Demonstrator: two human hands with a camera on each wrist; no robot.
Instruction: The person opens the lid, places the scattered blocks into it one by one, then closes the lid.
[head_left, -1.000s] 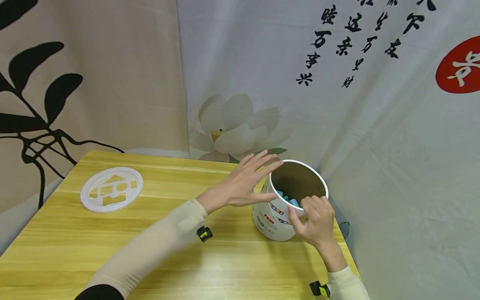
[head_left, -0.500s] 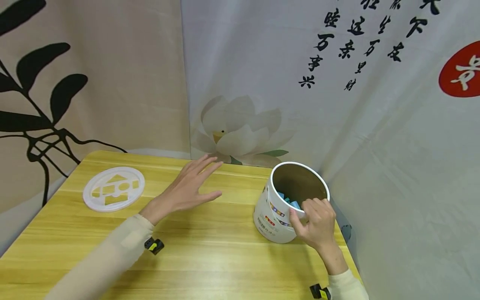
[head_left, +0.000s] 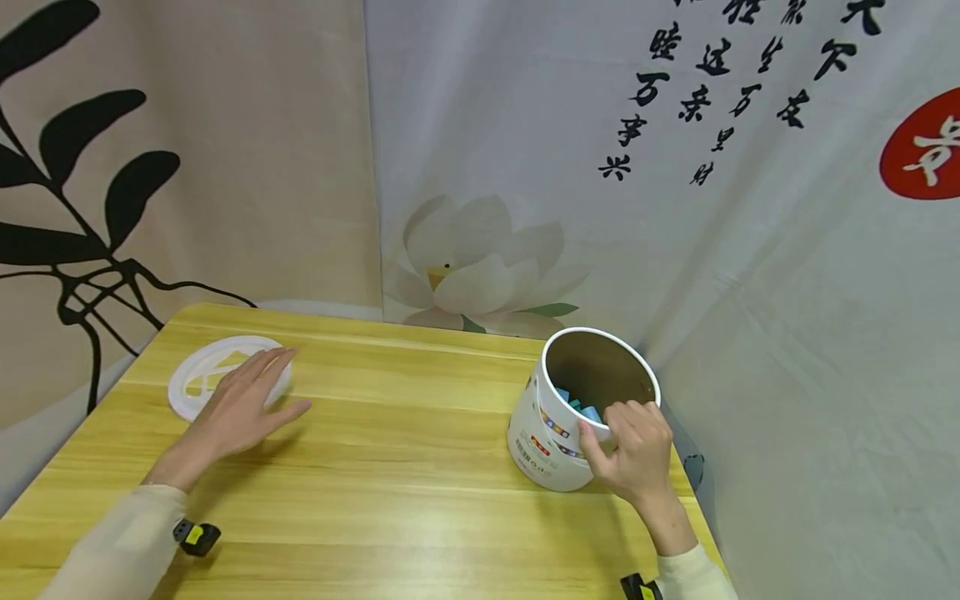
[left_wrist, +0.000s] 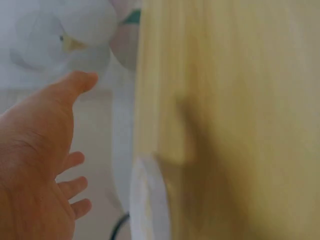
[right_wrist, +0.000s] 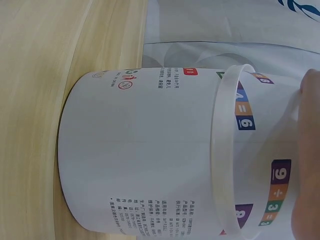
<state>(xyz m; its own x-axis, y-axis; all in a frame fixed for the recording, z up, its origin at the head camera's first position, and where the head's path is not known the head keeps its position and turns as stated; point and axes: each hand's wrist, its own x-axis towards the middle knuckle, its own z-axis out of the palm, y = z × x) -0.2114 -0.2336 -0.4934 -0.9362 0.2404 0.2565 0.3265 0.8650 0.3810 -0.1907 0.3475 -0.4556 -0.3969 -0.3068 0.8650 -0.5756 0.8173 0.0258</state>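
A white bucket (head_left: pixel 551 454) with printed sides stands near the table's right edge. Several blue and teal pieces (head_left: pixel 588 412) show inside it; their kind is hard to tell. My right hand (head_left: pixel 633 450) grips the near right part of the rim, thumb outside and fingers over the edge. In the right wrist view, the printed wall (right_wrist: pixel 140 150) has a white band (right_wrist: pixel 222 155) round it. A round white plate with shaped cut-outs (head_left: pixel 183 385) lies at the far left. Over its right part my left hand (head_left: pixel 232 417) hovers, fingers extended and thumb spread, holding nothing.
The wooden table (head_left: pixel 405 433) stretches between the plate and the bucket. A printed cloth backdrop (head_left: pixel 480 167) hangs right behind it, and another cloth side (head_left: pixel 810 375) runs close along the right edge. Each wrist wears a small black device (head_left: pixel 197 537).
My left hand has moved left from beside the bucket, across the table, to above the white plate. My right hand keeps its grip on the rim, and the bucket stays in place.
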